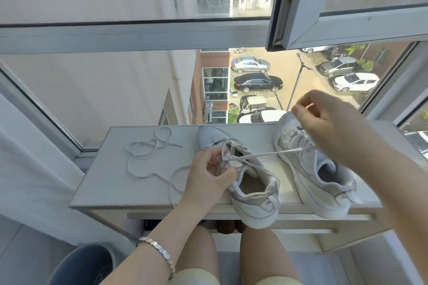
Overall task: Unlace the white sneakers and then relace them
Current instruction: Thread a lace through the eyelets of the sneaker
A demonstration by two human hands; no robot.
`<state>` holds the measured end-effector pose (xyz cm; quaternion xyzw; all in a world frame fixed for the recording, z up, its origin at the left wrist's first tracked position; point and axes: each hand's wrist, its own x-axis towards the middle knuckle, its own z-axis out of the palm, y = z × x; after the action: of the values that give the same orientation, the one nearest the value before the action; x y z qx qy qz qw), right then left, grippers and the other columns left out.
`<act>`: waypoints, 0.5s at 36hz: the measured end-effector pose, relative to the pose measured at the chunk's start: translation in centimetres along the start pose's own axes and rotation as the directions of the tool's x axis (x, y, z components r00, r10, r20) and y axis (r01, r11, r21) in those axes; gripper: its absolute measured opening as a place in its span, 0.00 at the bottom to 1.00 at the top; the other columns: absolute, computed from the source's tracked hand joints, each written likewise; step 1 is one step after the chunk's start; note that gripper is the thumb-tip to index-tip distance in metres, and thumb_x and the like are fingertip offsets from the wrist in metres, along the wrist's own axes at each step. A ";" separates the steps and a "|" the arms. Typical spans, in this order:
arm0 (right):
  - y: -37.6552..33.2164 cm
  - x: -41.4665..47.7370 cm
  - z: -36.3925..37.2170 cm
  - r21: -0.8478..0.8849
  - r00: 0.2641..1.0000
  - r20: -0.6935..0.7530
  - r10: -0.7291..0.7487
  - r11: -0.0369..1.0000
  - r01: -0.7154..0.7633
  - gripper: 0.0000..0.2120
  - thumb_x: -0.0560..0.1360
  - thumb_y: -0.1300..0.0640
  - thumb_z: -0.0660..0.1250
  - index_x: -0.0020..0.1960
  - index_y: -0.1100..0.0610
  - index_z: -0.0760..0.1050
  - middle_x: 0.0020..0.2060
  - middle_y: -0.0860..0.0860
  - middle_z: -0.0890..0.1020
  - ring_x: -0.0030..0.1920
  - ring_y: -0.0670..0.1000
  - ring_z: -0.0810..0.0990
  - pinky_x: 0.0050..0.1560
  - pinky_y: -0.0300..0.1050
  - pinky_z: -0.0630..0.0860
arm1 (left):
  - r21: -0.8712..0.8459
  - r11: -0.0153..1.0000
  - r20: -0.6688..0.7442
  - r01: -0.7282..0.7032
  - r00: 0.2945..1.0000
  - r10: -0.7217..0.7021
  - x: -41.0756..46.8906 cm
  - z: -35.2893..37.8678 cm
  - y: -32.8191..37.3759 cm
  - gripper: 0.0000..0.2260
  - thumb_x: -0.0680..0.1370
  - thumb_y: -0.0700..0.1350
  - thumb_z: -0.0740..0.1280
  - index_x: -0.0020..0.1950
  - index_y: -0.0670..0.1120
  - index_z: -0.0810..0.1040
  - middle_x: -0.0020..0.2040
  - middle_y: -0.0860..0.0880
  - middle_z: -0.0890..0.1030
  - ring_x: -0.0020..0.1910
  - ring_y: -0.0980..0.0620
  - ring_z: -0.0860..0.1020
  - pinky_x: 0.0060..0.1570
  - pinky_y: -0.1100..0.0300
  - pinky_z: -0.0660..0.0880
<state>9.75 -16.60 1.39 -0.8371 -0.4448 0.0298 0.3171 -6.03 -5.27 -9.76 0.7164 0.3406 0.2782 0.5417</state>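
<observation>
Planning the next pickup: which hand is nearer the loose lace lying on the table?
Left. The left hand holds the sneaker just right of the loose lace; the right hand is raised farther right, pinching the taut lace.

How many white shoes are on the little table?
2. The middle sneaker lies on the table, gripped by the left hand. The other sneaker stands to its right, partly behind the right hand, which pulls the lace. None seem hidden.

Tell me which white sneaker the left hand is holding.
The sneaker on the left. The left hand grips its eyelet area, and a lace runs from it to the right hand; the other sneaker stands to its right.
</observation>
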 end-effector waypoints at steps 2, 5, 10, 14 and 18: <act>0.4 0.0 2.2 -0.125 0.988 0.150 -0.035 0.991 0.054 0.04 0.77 0.58 0.61 0.50 0.49 0.70 0.39 0.50 0.78 0.35 0.48 0.72 0.39 0.45 0.71 | -0.002 1.000 0.005 -0.002 1.000 0.002 0.0 0.0 0.0 0.16 0.71 0.40 0.71 0.44 0.61 0.73 0.48 0.53 0.74 0.42 0.64 0.72 0.42 0.76 0.68; -0.6 -0.9 5.0 -0.137 0.954 0.235 -0.185 0.966 0.220 0.11 0.78 0.54 0.63 0.59 0.51 0.76 0.52 0.50 0.75 0.52 0.49 0.71 0.49 0.36 0.62 | 0.016 1.000 0.029 -0.006 1.000 0.006 0.2 -0.2 -0.1 0.16 0.71 0.40 0.71 0.46 0.62 0.73 0.49 0.53 0.75 0.42 0.64 0.72 0.41 0.77 0.68; -1.0 -1.8 7.2 -0.235 0.881 0.335 -0.335 0.876 0.422 0.11 0.78 0.50 0.61 0.55 0.52 0.79 0.60 0.51 0.72 0.62 0.54 0.69 0.58 0.46 0.67 | 0.031 0.999 0.053 0.007 0.999 -0.008 0.3 -0.8 -0.4 0.13 0.71 0.45 0.73 0.51 0.58 0.76 0.51 0.51 0.77 0.44 0.61 0.73 0.43 0.73 0.70; -0.6 -2.3 7.5 -0.063 0.878 0.223 -0.424 0.892 0.447 0.07 0.72 0.55 0.65 0.42 0.54 0.82 0.48 0.52 0.79 0.51 0.55 0.77 0.47 0.45 0.73 | 0.032 0.999 0.061 0.004 0.998 -0.006 0.3 -1.3 -0.4 0.14 0.71 0.45 0.73 0.55 0.54 0.78 0.50 0.50 0.77 0.43 0.59 0.74 0.44 0.72 0.71; -2.0 -3.6 5.3 0.256 0.861 0.237 -0.451 0.884 0.392 0.10 0.75 0.54 0.62 0.44 0.55 0.81 0.43 0.43 0.76 0.44 0.40 0.73 0.44 0.34 0.70 | 0.050 0.999 0.051 -0.012 0.999 0.009 0.6 -1.5 -0.5 0.15 0.70 0.41 0.74 0.50 0.58 0.77 0.49 0.51 0.75 0.43 0.56 0.74 0.45 0.67 0.73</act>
<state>4.37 -15.88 -2.60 -0.6693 -0.6541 0.1261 0.3291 -6.92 -3.82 -9.78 0.7384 0.3297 0.2540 0.5306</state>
